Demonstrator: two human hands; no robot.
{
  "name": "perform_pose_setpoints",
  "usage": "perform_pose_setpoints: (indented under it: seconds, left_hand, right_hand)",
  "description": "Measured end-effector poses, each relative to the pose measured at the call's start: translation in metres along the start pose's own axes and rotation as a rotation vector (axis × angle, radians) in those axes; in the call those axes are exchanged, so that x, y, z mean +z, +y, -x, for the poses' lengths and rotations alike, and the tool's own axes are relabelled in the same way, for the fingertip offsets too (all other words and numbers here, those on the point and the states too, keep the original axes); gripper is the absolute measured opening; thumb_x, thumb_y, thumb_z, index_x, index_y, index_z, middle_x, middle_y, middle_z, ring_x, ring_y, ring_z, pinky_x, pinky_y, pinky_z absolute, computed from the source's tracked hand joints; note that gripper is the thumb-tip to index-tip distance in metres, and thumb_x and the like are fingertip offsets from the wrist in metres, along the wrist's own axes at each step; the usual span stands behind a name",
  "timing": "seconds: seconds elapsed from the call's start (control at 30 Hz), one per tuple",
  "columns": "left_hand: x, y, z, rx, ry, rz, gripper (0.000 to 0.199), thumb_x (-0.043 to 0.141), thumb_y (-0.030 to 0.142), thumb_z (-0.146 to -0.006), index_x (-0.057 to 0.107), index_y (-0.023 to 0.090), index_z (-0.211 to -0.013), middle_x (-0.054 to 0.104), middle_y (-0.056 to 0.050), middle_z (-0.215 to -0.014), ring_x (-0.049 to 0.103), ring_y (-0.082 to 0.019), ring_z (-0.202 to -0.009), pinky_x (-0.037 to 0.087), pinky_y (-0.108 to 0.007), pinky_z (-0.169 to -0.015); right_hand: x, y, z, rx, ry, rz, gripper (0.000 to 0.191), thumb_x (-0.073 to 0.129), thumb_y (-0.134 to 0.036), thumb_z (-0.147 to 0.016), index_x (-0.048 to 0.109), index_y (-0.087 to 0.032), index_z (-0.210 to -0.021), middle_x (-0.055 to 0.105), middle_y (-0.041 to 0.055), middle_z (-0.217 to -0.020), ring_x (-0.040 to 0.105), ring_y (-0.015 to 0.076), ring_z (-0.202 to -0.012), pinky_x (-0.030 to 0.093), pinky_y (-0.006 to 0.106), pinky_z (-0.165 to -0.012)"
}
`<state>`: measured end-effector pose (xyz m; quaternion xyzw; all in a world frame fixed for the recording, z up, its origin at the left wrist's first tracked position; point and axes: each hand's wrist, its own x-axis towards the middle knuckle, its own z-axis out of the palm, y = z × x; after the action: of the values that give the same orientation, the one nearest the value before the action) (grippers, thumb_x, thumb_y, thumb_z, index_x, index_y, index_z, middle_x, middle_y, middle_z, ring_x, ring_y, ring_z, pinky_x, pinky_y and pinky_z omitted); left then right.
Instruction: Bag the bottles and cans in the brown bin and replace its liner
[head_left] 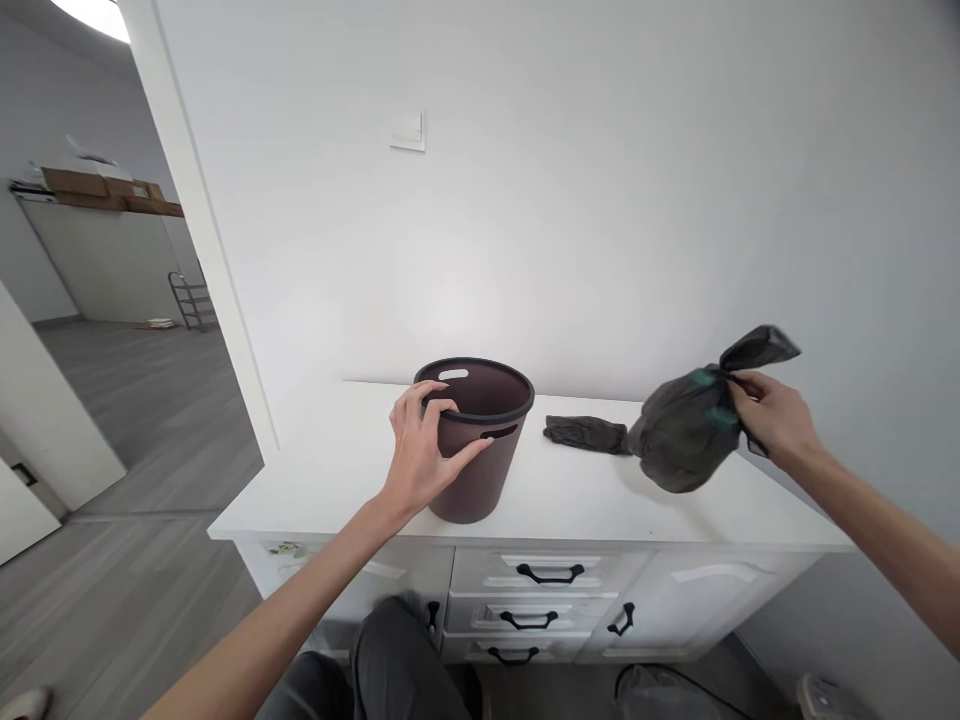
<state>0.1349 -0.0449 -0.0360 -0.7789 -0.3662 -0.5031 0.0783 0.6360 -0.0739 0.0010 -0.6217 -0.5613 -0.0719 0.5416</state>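
Note:
A dark brown trash bin with a black rim stands upright on the white cabinet top. My left hand grips its near left side, fingers over the rim and thumb by the slotted handle hole. To the right, my right hand pinches the gathered neck of a full, dark trash bag, its loose end sticking up above the fingers. The bag hangs at the cabinet top; whether it touches the surface I cannot tell. Between bin and bag lies a folded black plastic bag.
Drawers with black handles and cupboard doors form the cabinet front, close to my knees. A white wall with a light switch rises behind. At left, a doorway shows cardboard boxes and a small ladder.

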Motion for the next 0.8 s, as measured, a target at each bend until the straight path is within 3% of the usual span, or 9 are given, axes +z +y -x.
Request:
perform_pose_setpoints:
  seconds: [0.07,0.13,0.23,0.37,0.57,0.7,0.8]
  left_hand:
    - [0.006,-0.001,-0.002,-0.010,0.014,0.007,0.039,0.079,0.047,-0.089,0.054,0.028,-0.113,0.054,-0.013,-0.146,0.043,-0.035,-0.146,0.034,-0.058,-0.120]
    - [0.010,-0.003,-0.004,-0.015,0.023,0.016,0.039,0.079,0.046,-0.090,0.054,0.028,-0.113,0.054,-0.012,-0.146,0.043,-0.034,-0.146,0.033,-0.057,-0.121]
    - [0.015,-0.005,-0.007,-0.022,0.037,0.024,0.038,0.079,0.045,-0.089,0.054,0.028,-0.111,0.054,-0.011,-0.145,0.044,-0.034,-0.146,0.034,-0.057,-0.121]
    - [0.021,-0.006,-0.011,-0.025,0.058,0.025,0.039,0.080,0.045,-0.088,0.054,0.028,-0.112,0.054,-0.011,-0.143,0.043,-0.034,-0.145,0.035,-0.057,-0.121]
    - [0.029,-0.012,-0.011,-0.023,0.038,0.005,0.047,0.079,0.050,-0.090,0.055,0.030,-0.126,0.048,-0.012,-0.153,0.037,-0.035,-0.151,0.036,-0.058,-0.123]
    - [0.032,-0.035,0.019,-0.106,0.006,-0.017,0.096,0.083,0.061,-0.082,0.032,0.032,-0.159,0.021,-0.017,-0.173,0.025,-0.040,-0.159,0.033,-0.063,-0.125]
    - [0.032,-0.067,0.060,-0.219,0.005,-0.035,0.117,0.082,0.064,-0.082,0.011,0.029,-0.168,0.015,-0.022,-0.175,0.022,-0.041,-0.161,0.033,-0.062,-0.125]
  right_hand:
    - [0.000,0.032,0.011,-0.067,0.030,0.174,0.016,0.069,-0.038,-0.093,0.069,-0.029,-0.080,0.069,0.0142,-0.086,0.062,0.0284,-0.073,0.039,0.046,-0.066]
    - [0.008,0.055,0.027,-0.162,-0.019,0.267,0.010,0.066,-0.036,-0.093,0.070,-0.029,-0.086,0.070,0.0148,-0.101,0.063,0.0324,-0.083,0.038,0.047,-0.067]
    - [0.030,0.068,0.054,-0.245,-0.160,0.417,0.018,0.058,-0.035,-0.095,0.072,-0.029,-0.107,0.069,0.0153,-0.122,0.065,0.0339,-0.093,0.040,0.044,-0.066]
    - [0.072,0.059,0.087,-0.288,-0.267,0.612,0.028,0.051,-0.033,-0.100,0.071,-0.024,-0.117,0.069,0.0159,-0.121,0.067,0.0330,-0.098,0.045,0.041,-0.070]
    - [0.127,0.048,0.114,-0.398,-0.398,0.713,0.028,0.046,-0.030,-0.104,0.072,-0.021,-0.110,0.069,0.0118,-0.111,0.067,0.0279,-0.095,0.049,0.040,-0.081]
    - [0.143,0.039,0.129,-0.420,-0.406,0.748,0.026,0.048,-0.025,-0.101,0.072,-0.019,-0.107,0.067,0.0140,-0.110,0.064,0.0280,-0.095,0.048,0.041,-0.086]
    - [0.149,0.025,0.150,-0.414,-0.274,0.692,0.031,0.049,-0.023,-0.098,0.069,-0.017,-0.121,0.062,0.0207,-0.125,0.059,0.0359,-0.112,0.048,0.049,-0.091]
